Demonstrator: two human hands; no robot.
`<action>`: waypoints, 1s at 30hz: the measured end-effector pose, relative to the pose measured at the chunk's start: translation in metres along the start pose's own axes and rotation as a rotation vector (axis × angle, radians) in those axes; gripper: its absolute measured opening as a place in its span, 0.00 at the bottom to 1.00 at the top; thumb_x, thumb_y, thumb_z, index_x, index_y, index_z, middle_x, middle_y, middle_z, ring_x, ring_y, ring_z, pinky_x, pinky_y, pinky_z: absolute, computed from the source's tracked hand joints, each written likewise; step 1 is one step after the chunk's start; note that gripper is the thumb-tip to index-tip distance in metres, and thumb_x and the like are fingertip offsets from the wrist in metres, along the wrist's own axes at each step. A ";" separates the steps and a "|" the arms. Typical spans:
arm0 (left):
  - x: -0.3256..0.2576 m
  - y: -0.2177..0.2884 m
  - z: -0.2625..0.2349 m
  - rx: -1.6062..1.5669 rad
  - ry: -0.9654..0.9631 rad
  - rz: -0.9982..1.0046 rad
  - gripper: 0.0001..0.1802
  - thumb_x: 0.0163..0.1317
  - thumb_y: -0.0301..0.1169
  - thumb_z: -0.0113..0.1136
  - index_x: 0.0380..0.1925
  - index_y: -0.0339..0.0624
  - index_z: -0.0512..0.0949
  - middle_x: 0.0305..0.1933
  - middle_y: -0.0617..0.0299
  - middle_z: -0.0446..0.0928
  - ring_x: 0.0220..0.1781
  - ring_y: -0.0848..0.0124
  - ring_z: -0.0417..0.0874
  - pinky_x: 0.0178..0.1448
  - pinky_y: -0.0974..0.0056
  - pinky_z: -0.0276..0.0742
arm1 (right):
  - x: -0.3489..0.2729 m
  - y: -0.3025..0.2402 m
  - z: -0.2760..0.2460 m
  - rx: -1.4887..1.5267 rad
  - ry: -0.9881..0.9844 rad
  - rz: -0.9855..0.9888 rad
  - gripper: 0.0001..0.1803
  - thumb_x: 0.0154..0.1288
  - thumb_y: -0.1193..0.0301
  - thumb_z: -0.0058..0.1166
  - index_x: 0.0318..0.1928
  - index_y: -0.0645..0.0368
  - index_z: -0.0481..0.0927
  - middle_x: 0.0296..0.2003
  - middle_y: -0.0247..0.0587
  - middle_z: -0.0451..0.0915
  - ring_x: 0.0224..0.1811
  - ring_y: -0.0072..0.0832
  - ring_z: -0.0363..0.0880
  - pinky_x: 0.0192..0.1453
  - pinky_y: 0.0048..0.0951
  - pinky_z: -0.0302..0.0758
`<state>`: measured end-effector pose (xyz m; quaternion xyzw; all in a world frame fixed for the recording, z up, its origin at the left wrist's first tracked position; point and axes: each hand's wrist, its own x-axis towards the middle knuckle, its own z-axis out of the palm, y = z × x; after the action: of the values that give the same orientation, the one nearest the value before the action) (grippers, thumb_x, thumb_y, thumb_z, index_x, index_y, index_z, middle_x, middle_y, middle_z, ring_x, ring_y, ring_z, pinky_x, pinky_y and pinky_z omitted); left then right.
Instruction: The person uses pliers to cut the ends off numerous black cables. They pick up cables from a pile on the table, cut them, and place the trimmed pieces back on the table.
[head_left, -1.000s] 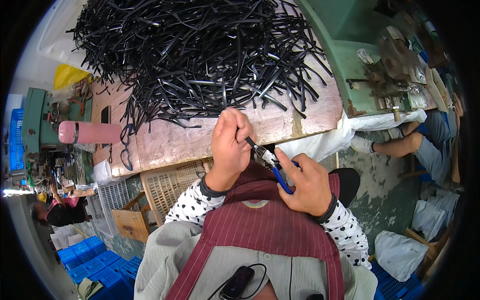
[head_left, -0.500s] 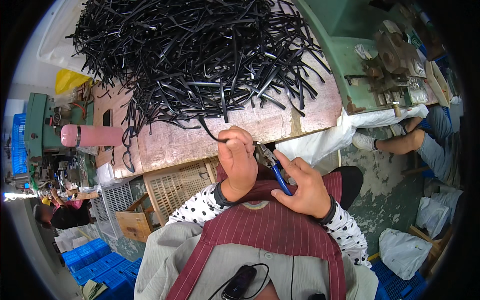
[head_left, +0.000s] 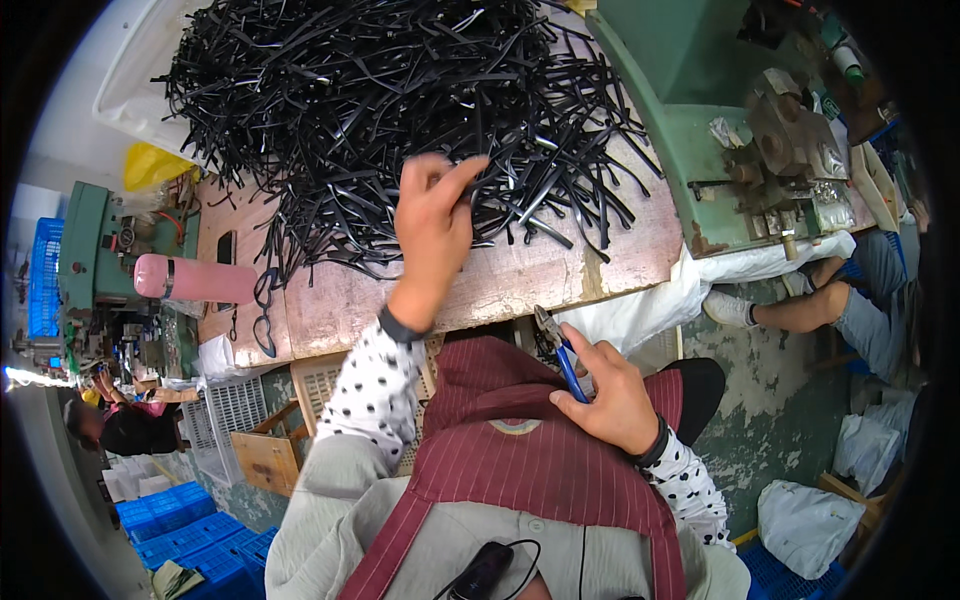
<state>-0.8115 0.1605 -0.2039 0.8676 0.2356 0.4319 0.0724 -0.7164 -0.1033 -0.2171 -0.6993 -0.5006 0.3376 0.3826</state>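
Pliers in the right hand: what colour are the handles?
Blue. The head view shows the pliers in the right hand, dark metal jaws above blue handles.

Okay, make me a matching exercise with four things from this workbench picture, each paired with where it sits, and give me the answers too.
Things:
1. blue-handled metal pliers
2. pink cylindrical bottle
3. pile of thin black plastic strips
4. green metal machine

Places:
A. heaped across the far side of the wooden table
B. lying at the table's left end
C. in the right hand
D. right of the table

Pairs: 1-C, 2-B, 3-A, 4-D
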 end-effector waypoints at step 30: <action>-0.068 0.006 0.012 -0.768 -0.210 -0.711 0.13 0.73 0.35 0.48 0.30 0.40 0.72 0.23 0.66 0.71 0.21 0.77 0.68 0.28 0.70 0.65 | 0.004 0.049 0.026 0.607 -0.036 0.195 0.47 0.60 0.61 0.67 0.73 0.59 0.57 0.47 0.40 0.74 0.48 0.28 0.73 0.56 0.28 0.71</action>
<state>-0.8352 0.1238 -0.2576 0.6839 0.3316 0.3467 0.5497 -0.7156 -0.1049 -0.2725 -0.5919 -0.3141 0.5189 0.5307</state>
